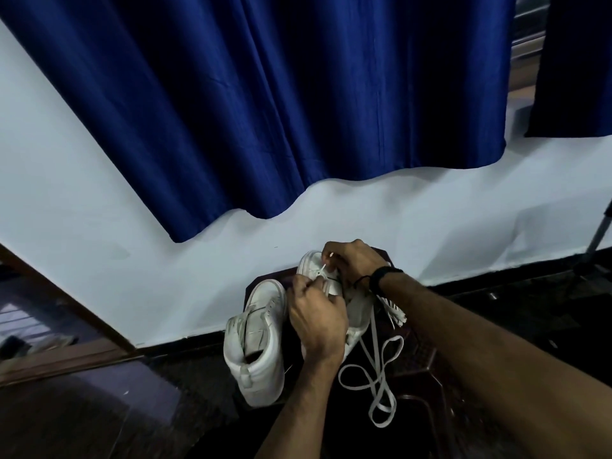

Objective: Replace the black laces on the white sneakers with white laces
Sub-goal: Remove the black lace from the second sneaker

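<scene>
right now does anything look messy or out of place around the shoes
The white lace trails off the sneaker being laced in loose loops over the dark stool. The other sneaker has no lace visible. Nothing looks damaged.

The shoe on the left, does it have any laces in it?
Looks unlaced: the left sneaker shows no lace across its front, though blur hides detail.

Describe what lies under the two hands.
The right-side sneaker, with a white lace trailing from it over the dark stool. Both hands cover its eyelets, so the lacing stays hidden.
</scene>
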`<control>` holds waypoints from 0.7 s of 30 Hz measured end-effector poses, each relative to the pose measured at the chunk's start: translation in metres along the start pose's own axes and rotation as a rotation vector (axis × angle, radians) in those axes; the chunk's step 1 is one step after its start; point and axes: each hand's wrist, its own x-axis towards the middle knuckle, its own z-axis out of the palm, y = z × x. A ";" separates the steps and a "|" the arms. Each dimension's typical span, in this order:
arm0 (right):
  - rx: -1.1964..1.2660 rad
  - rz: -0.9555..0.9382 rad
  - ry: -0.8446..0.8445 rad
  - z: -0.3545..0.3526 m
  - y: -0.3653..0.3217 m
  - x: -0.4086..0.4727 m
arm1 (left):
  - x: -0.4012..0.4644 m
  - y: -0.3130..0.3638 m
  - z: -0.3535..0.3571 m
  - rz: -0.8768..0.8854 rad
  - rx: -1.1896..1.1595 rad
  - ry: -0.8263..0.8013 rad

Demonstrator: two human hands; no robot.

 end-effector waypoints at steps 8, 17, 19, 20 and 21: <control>-0.228 -0.115 -0.158 -0.005 -0.010 0.008 | 0.001 -0.005 -0.004 -0.039 -0.016 0.011; -0.138 -0.116 -0.132 -0.006 -0.011 0.012 | 0.001 -0.009 -0.001 -0.029 -0.023 0.026; -0.050 -0.098 -0.062 -0.004 -0.009 0.010 | 0.002 -0.009 -0.001 -0.033 -0.016 0.031; -0.012 -0.088 -0.038 -0.003 -0.008 0.009 | 0.002 -0.009 -0.001 -0.032 -0.018 0.030; 0.005 -0.084 -0.025 -0.002 -0.008 0.009 | 0.003 -0.010 -0.001 -0.029 -0.024 0.029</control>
